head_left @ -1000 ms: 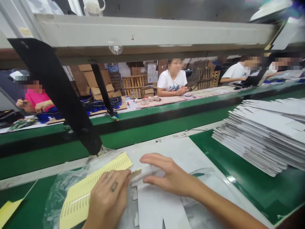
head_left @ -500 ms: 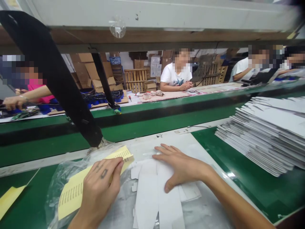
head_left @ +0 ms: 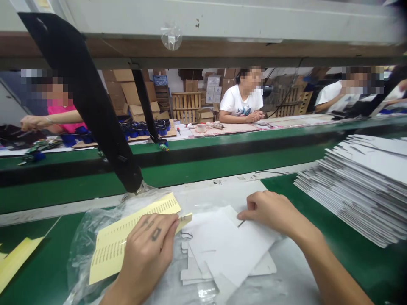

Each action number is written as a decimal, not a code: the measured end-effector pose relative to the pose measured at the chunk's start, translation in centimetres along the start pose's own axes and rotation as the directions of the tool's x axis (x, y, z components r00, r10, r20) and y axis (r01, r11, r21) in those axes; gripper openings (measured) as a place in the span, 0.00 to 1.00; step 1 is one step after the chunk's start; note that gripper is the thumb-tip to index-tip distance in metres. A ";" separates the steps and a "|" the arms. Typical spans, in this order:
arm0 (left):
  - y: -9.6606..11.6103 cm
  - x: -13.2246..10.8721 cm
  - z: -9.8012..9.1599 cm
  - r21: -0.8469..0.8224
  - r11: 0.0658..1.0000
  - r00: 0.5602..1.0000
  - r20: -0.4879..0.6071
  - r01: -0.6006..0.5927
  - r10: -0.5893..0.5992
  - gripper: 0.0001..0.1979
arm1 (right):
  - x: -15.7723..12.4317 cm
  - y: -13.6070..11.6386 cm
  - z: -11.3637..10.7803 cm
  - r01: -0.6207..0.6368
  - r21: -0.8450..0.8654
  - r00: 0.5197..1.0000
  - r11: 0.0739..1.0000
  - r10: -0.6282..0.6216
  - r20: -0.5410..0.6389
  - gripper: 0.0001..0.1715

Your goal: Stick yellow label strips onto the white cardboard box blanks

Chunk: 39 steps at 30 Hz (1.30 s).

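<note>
On the worktop (head_left: 352, 262), white card (head_left: 224, 243) extends leftward from the right hand (head_left: 273, 212).

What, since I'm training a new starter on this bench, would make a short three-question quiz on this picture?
1. Which item do the fingers of the left hand grip?
a) a screwdriver
b) yellow paper
c) a roll of tape
2. True or false: the stack of flat white cartons lies to the right of the right hand.
3. Fill in the colour: the surface under that stack is ____.

Key: 1. b; 2. true; 3. green.
</note>
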<state>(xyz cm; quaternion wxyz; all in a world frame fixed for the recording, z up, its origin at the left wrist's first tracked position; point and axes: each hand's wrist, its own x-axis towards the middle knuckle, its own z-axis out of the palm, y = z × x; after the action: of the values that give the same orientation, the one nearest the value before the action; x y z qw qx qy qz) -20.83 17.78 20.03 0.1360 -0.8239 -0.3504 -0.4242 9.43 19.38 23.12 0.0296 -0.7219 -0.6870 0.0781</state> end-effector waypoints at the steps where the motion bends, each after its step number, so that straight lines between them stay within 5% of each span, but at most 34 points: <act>1: 0.1 -0.1 0.1 -0.017 1.000 1.000 0.012 0.006 -0.006 0.07 | -0.1 0.1 0.2 -0.002 -0.023 1.000 1.000 0.002 0.001 0.18; 4: 0.5 -0.3 0.5 -0.071 0.997 0.998 0.048 0.032 -0.029 0.06 | -0.4 0.2 0.5 0.011 -0.046 1.000 0.999 -0.012 -0.018 0.14; 7: 0.9 -0.3 0.7 -0.120 0.990 0.995 0.081 0.070 -0.060 0.05 | -0.9 -0.6 0.9 0.196 0.047 0.959 0.979 -0.182 -0.219 0.14; 9: 1.2 -0.2 0.8 -0.146 0.986 0.992 0.105 0.083 -0.069 0.06 | -1.4 -2.2 1.5 0.465 0.201 0.841 0.862 -0.358 -0.406 0.15; 11: 1.6 -0.2 0.7 -0.157 0.985 0.991 0.123 0.077 -0.058 0.06 | -2.0 -4.1 2.4 0.681 0.335 0.707 0.651 -0.466 -0.532 0.14; 13: 2.0 -0.2 0.7 -0.169 0.984 0.991 0.126 0.060 -0.039 0.07 | -2.6 -6.0 3.3 0.776 0.374 0.624 0.508 -0.530 -0.575 0.10; 17: 2.5 -0.3 0.7 -0.200 0.978 0.991 0.131 0.051 -0.025 0.07 | -3.5 -7.6 4.1 0.842 0.312 0.531 0.440 -0.577 -0.620 0.09; 20: 2.7 -0.4 0.8 -0.190 0.977 0.986 0.156 0.095 -0.065 0.07 | -3.5 -7.3 3.6 0.839 0.339 0.537 0.425 -0.547 -0.642 0.10; 25: 2.9 -0.7 0.7 -0.140 0.986 0.984 0.161 0.093 -0.070 0.06 | -2.3 -6.3 3.2 0.652 0.628 0.758 0.425 -0.356 -0.546 0.03; 28: 3.2 -0.7 0.6 -0.123 0.990 0.988 0.149 0.066 -0.047 0.06 | -2.0 -6.3 3.6 0.615 0.652 0.786 0.443 -0.412 -0.460 0.13; 31: 3.3 -0.5 0.5 -0.127 0.988 0.989 0.134 0.085 -0.068 0.06 | -2.3 -6.8 4.1 0.750 0.542 0.655 0.380 -0.547 -0.522 0.04; 35: 3.3 -0.7 0.4 -0.163 0.972 0.974 0.181 0.169 -0.139 0.07 | -2.9 -7.4 4.1 0.892 0.249 0.444 0.378 -0.623 -0.644 0.07; 39: 3.4 -0.8 0.2 -0.198 0.948 0.948 0.251 0.249 -0.197 0.08 | -3.0 -7.6 3.9 0.913 -0.003 0.312 0.408 -0.703 -0.640 0.09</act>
<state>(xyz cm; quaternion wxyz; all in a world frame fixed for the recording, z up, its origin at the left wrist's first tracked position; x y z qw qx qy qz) -18.66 15.12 19.51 -0.0492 -0.8319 -0.4044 -0.3768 1.25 16.50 20.66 0.3925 -0.2343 -0.8887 -0.0337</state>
